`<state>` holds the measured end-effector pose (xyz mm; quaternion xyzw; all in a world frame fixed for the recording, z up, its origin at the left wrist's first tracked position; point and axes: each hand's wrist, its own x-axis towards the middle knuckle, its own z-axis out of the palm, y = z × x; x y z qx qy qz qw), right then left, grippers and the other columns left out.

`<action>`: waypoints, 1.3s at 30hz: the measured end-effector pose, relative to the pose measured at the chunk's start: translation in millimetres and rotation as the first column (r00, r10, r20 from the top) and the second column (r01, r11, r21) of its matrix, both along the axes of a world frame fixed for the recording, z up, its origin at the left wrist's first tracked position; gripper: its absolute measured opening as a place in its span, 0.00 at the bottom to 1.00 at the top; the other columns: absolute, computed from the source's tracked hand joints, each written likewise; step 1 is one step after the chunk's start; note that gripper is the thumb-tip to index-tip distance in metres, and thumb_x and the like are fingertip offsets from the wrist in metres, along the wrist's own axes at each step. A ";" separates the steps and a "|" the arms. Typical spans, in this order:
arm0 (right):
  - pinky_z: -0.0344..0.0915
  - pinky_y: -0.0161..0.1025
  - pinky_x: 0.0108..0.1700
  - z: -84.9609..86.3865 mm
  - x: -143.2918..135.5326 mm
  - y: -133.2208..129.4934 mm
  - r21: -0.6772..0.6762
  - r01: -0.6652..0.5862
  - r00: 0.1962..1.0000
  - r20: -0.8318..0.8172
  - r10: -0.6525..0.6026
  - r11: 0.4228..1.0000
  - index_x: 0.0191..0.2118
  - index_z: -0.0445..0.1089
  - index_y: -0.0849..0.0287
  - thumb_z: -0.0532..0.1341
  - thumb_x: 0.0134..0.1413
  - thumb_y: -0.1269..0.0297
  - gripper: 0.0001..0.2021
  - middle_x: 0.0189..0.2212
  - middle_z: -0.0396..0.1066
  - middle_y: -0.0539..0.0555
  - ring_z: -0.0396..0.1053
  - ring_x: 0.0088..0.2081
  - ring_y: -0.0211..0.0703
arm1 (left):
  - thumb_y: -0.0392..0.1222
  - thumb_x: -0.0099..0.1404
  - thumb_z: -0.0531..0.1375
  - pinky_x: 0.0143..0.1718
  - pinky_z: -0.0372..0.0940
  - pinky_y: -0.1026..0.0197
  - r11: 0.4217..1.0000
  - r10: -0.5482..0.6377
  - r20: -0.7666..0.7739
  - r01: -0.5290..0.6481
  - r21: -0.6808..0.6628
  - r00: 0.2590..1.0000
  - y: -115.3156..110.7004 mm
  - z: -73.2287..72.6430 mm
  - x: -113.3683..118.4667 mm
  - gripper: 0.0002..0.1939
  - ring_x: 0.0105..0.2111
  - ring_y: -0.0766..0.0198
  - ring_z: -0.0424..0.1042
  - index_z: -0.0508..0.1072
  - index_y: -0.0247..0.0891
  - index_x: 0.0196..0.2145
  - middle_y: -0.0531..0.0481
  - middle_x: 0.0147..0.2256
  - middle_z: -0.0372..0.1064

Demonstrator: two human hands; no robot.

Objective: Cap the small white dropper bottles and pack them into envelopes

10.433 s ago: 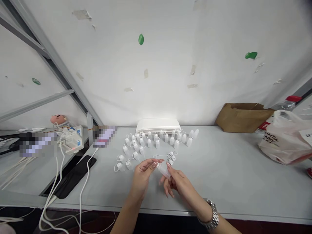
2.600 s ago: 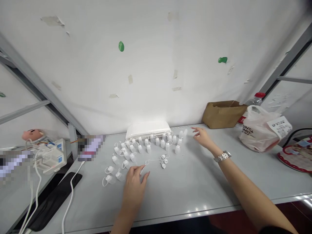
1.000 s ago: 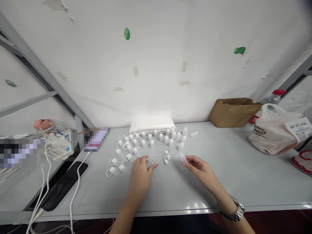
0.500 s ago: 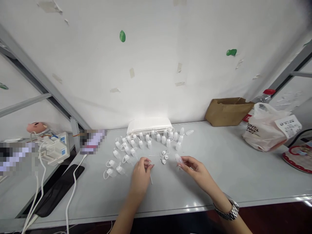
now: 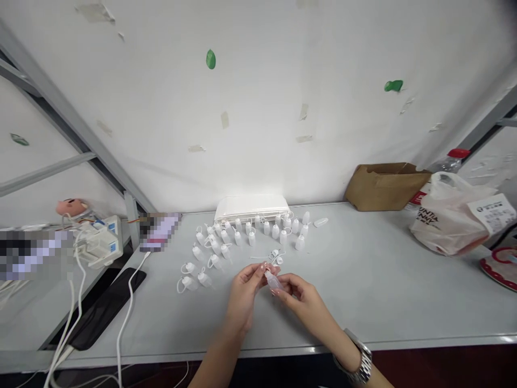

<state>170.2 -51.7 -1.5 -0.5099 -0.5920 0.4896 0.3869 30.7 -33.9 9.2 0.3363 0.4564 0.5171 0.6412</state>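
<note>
My right hand [image 5: 301,299] is closed round a small translucent plastic bottle [image 5: 275,282], tilted with its neck towards the upper left. At that neck, the fingertips of my left hand [image 5: 246,293] are pinched together on a small white cap, mostly hidden by the fingers. Just behind my hands lie a few loose white caps [image 5: 276,255] with thin straps. Many similar bottles stand on the grey table [image 5: 363,291] further back, several with looped cap straps, such as the bottle [image 5: 188,282] at the front left.
A white flat stack [image 5: 252,206] lies against the wall behind the bottles. On the right are a brown paper bag [image 5: 383,188] and a white plastic bag [image 5: 448,226]. Left are a phone [image 5: 161,231], white cables [image 5: 125,318] and a black slab [image 5: 107,307].
My right hand has brought the bottle leftwards to my left hand, and the two now meet at its neck. The strip hanging below my left hand no longer shows. The view has shifted slightly.
</note>
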 end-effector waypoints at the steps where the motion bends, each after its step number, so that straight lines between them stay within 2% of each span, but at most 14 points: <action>1: 0.61 0.36 0.32 -0.2 -0.3 1.1 0.003 0.008 1.000 0.010 -0.008 1.000 0.34 0.71 0.57 0.61 0.50 0.58 0.09 0.22 0.66 0.47 0.63 0.26 0.40 | 0.50 0.55 0.62 0.48 0.63 0.52 1.000 0.001 0.022 -0.001 0.001 1.000 -0.9 0.6 -1.5 0.14 0.40 0.53 0.74 0.76 0.35 0.28 0.43 0.33 0.77; 7: 0.62 0.36 0.31 -0.5 -4.2 -0.9 0.091 0.084 0.990 0.103 -0.094 0.992 0.33 0.70 0.56 0.60 0.50 0.58 0.08 0.23 0.67 0.48 0.63 0.26 0.40 | 0.47 0.54 0.64 0.53 0.58 0.51 1.000 0.019 -0.034 -0.019 0.017 0.999 -3.4 -2.2 -7.2 0.10 0.44 0.53 0.72 0.78 0.37 0.30 0.45 0.36 0.78; 11: 0.63 0.37 0.29 -6.3 -8.3 -6.1 0.279 0.106 0.975 0.161 -0.155 0.954 0.33 0.68 0.56 0.58 0.55 0.59 0.07 0.23 0.67 0.50 0.63 0.25 0.41 | 0.44 0.49 0.67 0.53 0.57 0.50 0.999 0.039 0.047 -0.039 -0.019 0.998 -3.6 -3.2 -6.8 0.10 0.44 0.54 0.72 0.78 0.37 0.29 0.45 0.36 0.78; 17: 0.64 0.41 0.30 -9.8 -13.0 -8.0 0.659 -0.037 0.926 0.306 -0.223 0.752 0.42 0.65 0.56 0.53 0.60 0.70 0.07 0.26 0.66 0.53 0.63 0.28 0.44 | 0.45 0.50 0.67 0.55 0.55 0.51 0.992 -0.047 0.165 0.065 -0.105 0.985 -6.0 1.5 -7.0 0.13 0.46 0.53 0.70 0.79 0.33 0.32 0.41 0.37 0.77; 20: 0.63 0.42 0.29 -6.9 -15.4 -8.7 0.750 -0.101 0.893 0.358 -0.272 0.653 0.43 0.64 0.58 0.52 0.59 0.74 0.09 0.26 0.66 0.55 0.62 0.29 0.46 | 0.44 0.53 0.65 0.53 0.56 0.51 0.994 -0.033 0.184 0.053 -0.100 0.982 -8.9 2.6 -5.4 0.12 0.45 0.54 0.70 0.79 0.33 0.32 0.41 0.37 0.76; 23: 0.63 0.42 0.29 -5.1 -17.2 -9.1 0.787 -0.122 0.877 0.370 -0.305 0.604 0.42 0.65 0.58 0.52 0.59 0.76 0.10 0.26 0.66 0.56 0.62 0.29 0.46 | 0.44 0.54 0.64 0.52 0.56 0.51 0.997 -0.028 0.178 0.040 -0.067 0.984 -11.5 2.6 -2.9 0.11 0.44 0.55 0.70 0.79 0.34 0.32 0.42 0.36 0.76; 26: 0.63 0.41 0.28 -4.0 -17.0 -8.7 0.785 -0.089 0.905 0.320 -0.279 0.613 0.42 0.66 0.58 0.52 0.59 0.75 0.10 0.25 0.66 0.54 0.62 0.28 0.44 | 0.45 0.55 0.64 0.53 0.55 0.51 0.999 -0.026 0.104 0.030 -0.034 0.994 -12.8 2.0 -2.4 0.11 0.45 0.54 0.69 0.79 0.35 0.32 0.43 0.36 0.77; 27: 0.64 0.41 0.29 -3.3 -16.6 -8.2 0.765 -0.063 0.925 0.287 -0.251 0.641 0.41 0.66 0.58 0.52 0.59 0.74 0.08 0.25 0.66 0.53 0.62 0.27 0.43 | 0.45 0.55 0.63 0.54 0.54 0.51 0.999 -0.036 0.077 0.038 -0.020 0.996 -13.1 1.9 -2.9 0.12 0.46 0.53 0.68 0.79 0.35 0.33 0.43 0.36 0.77; 30: 0.65 0.36 0.28 -0.6 -15.6 -6.6 0.610 0.022 0.972 0.172 -0.160 0.792 0.37 0.67 0.58 0.56 0.59 0.69 0.03 0.24 0.67 0.50 0.63 0.26 0.39 | 0.47 0.57 0.62 0.55 0.53 0.50 0.999 -0.045 0.045 0.045 0.009 0.998 -13.5 1.9 -5.4 0.12 0.47 0.52 0.68 0.79 0.35 0.33 0.43 0.38 0.77; 32: 0.66 0.35 0.29 -0.1 -15.9 -5.8 0.534 0.070 0.982 0.113 -0.153 0.843 0.37 0.67 0.57 0.58 0.57 0.67 0.03 0.27 0.69 0.50 0.65 0.26 0.38 | 0.47 0.55 0.63 0.55 0.53 0.50 1.000 0.012 0.043 -0.013 0.013 0.999 -13.5 2.2 -6.8 0.12 0.48 0.51 0.67 0.80 0.36 0.32 0.44 0.39 0.77; 34: 0.67 0.36 0.32 -2.2 -17.1 -5.9 0.578 0.089 0.983 0.083 -0.167 0.811 0.42 0.67 0.57 0.59 0.56 0.69 0.08 0.30 0.71 0.52 0.67 0.29 0.39 | 0.48 0.53 0.65 0.56 0.52 0.50 0.995 0.100 0.048 -0.100 0.013 0.994 -13.5 2.3 -7.4 0.12 0.49 0.51 0.68 0.80 0.37 0.32 0.45 0.38 0.77; 36: 0.67 0.38 0.35 -6.2 -18.8 -7.3 0.675 0.071 0.983 0.076 -0.165 0.735 0.46 0.66 0.57 0.59 0.56 0.72 0.12 0.32 0.71 0.53 0.67 0.32 0.41 | 0.49 0.52 0.65 0.56 0.51 0.49 0.989 0.150 0.055 -0.150 0.010 0.987 -13.8 2.3 -7.0 0.13 0.49 0.50 0.68 0.80 0.37 0.30 0.45 0.37 0.78; 38: 0.67 0.39 0.34 -10.2 -20.9 -10.0 0.731 0.064 0.986 0.060 -0.157 0.680 0.47 0.66 0.58 0.58 0.55 0.75 0.13 0.30 0.71 0.54 0.66 0.31 0.41 | 0.50 0.53 0.64 0.56 0.51 0.48 0.990 0.137 0.057 -0.138 0.005 0.989 -14.8 2.1 -6.1 0.14 0.49 0.50 0.67 0.80 0.37 0.30 0.44 0.38 0.77; 39: 0.66 0.39 0.33 -11.4 -22.0 -11.6 0.730 0.085 0.987 0.033 -0.160 0.678 0.46 0.67 0.58 0.58 0.55 0.75 0.13 0.29 0.70 0.53 0.66 0.30 0.41 | 0.50 0.54 0.63 0.56 0.51 0.48 0.993 0.113 0.053 -0.114 0.007 0.992 -15.6 2.0 -5.7 0.14 0.50 0.50 0.66 0.80 0.37 0.31 0.43 0.39 0.77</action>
